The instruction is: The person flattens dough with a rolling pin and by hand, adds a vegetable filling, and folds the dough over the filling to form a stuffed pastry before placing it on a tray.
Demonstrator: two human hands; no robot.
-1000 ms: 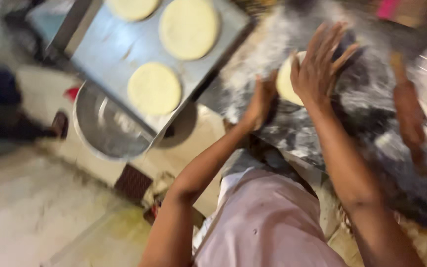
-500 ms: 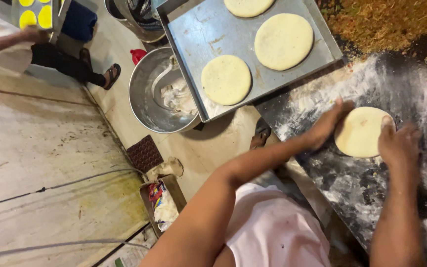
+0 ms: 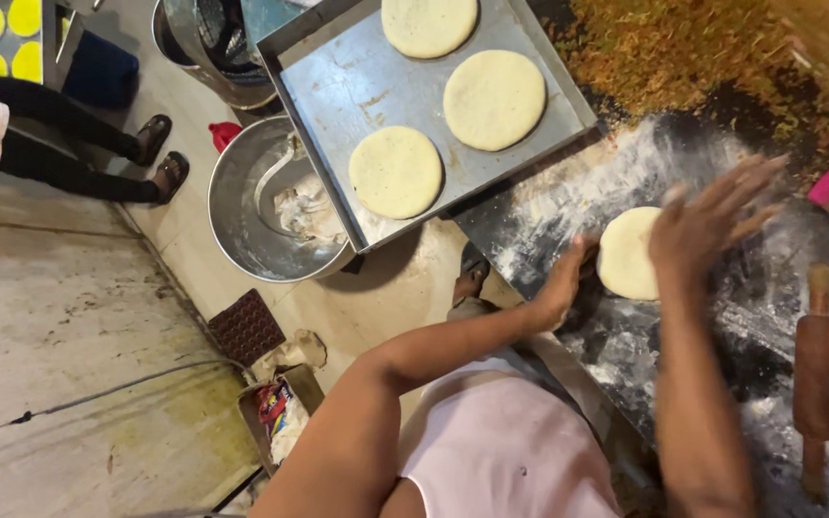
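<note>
A flat round of pale dough lay on the dark, flour-dusted surface, right of centre. The left hand sat at the round's left edge, its fingers hidden behind the wrist, so whether they curled against the dough could not be told. The right hand hovered over the round's right side, fingers spread wide and blurred, gripping nothing; it covered part of the dough. Farther back and to the left, a metal tray held three finished rounds, the farthest one cut off by the top edge. Left of the tray stood a steel bowl with dough scraps. A wooden rolling pin lay at the near right. At the far left, another person's legs showed, the body out of frame.
</note>
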